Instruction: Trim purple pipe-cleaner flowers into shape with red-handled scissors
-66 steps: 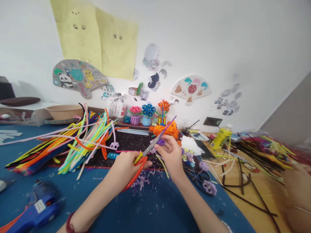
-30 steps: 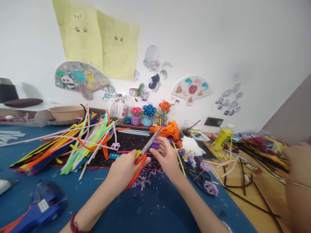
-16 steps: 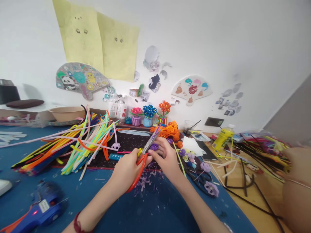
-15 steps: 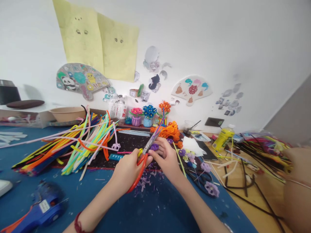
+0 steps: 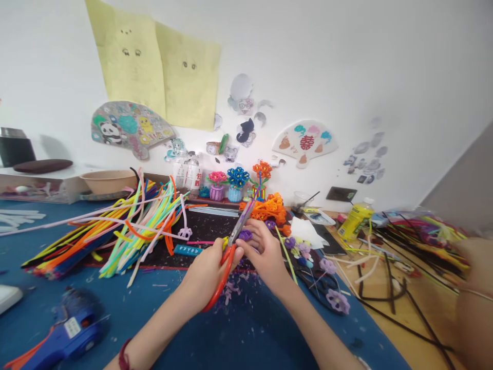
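Red-handled scissors [image 5: 222, 288] are in my left hand [image 5: 206, 270], with the fingers closed round them and the blades pointing up and away. A small yellow piece [image 5: 225, 242] shows beside the left fingers. My right hand [image 5: 267, 257] is curled, pinching a purple pipe-cleaner flower [image 5: 245, 235] right beside the blades. A purple pipe-cleaner stem [image 5: 259, 186] sticks up past the blade tips; where it joins the flower is hidden. Below the hands, purple fuzz clippings [image 5: 231, 290] lie scattered on the blue table mat [image 5: 246, 339].
Left of the hands lies a heap of coloured pipe cleaners [image 5: 127, 226], with a blue glue gun [image 5: 71, 329] nearer me. Orange pipe-cleaner flowers [image 5: 269, 207] lie behind. To the right are black-handled scissors [image 5: 319, 293], a yellow bottle [image 5: 356, 220] and another person's arm [image 5: 475, 308].
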Available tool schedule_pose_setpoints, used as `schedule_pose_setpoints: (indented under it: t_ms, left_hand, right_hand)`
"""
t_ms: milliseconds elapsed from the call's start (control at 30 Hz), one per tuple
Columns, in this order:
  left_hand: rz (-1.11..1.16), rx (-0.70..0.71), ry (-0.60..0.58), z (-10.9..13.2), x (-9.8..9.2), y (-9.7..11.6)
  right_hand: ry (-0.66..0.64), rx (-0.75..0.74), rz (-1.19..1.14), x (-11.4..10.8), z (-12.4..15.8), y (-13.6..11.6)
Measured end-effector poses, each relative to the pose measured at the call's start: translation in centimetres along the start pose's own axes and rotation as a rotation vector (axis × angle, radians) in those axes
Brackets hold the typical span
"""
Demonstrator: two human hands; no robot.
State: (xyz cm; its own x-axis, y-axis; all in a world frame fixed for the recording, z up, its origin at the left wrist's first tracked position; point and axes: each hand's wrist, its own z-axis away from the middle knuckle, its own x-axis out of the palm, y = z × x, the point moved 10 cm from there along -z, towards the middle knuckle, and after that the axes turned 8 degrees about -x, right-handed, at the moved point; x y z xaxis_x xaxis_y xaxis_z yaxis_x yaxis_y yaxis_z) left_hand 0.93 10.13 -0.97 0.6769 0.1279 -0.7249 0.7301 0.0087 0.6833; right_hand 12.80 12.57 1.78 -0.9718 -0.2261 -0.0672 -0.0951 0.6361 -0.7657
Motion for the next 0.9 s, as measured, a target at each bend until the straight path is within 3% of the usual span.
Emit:
schedule_pose_setpoints:
  t_ms: [133, 900]
  left_hand:
    - [-0.07, -0.027, -0.057, 0.07, 0.08, 0.19]
    - [-0.124, -0.007, -0.017, -0.25, 0.06, -0.43]
  right_hand:
    - [-0.014, -0.013, -0.002, 0.15, -0.02, -0.11]
    - [-0.037, -0.019, 0.044, 0.19, -0.13, 0.06]
